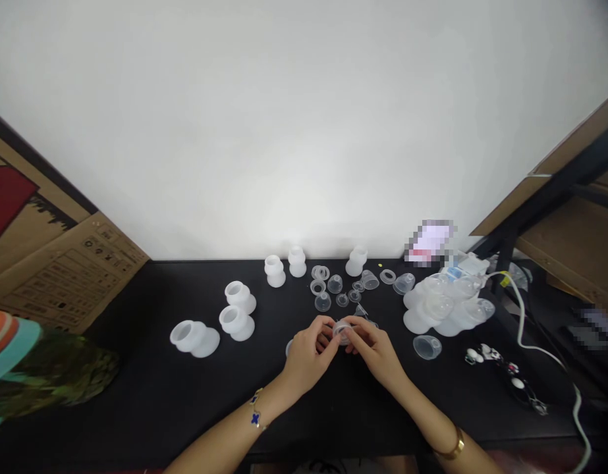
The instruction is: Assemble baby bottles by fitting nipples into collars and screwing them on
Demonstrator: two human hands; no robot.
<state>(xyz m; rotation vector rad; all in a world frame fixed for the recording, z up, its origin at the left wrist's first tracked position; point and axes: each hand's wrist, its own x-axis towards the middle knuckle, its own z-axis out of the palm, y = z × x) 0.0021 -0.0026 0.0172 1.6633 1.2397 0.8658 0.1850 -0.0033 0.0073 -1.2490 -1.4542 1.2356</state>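
1. Nearest you, a gold bangle (pixel 458 442) circles your right wrist and a bracelet (pixel 255 419) with blue charms circles your left, both above the black table (pixel 145 401)
2. Your left hand (pixel 304 359) has its thumb and fingers closed on the side of a small round clear piece (pixel 342 331), which sits between your two hands over the middle of the table
3. Your right hand (pixel 375 349) grips the same piece from the other side, thumb and fingers pinched on it; your fingers hide part of it
4. Beside your left hand, a pale edge of something shows, too covered to make out
5. To the right lie a clear cap (pixel 427 347) and, further right, a set of trinkets (pixel 506 372)
6. On your left, three white bottles (pixel 195 338) stand with open necks
7. Just beyond your hands, clear caps and rings (pixel 323 301) lie scattered
8. Right of those, a group of bottles with clear tops (pixel 429 308) stands close together, a white cable (pixel 524 322) running past it
9. Farther back, three more white bottles (pixel 275 270) stand near the pale wall (pixel 294 131)
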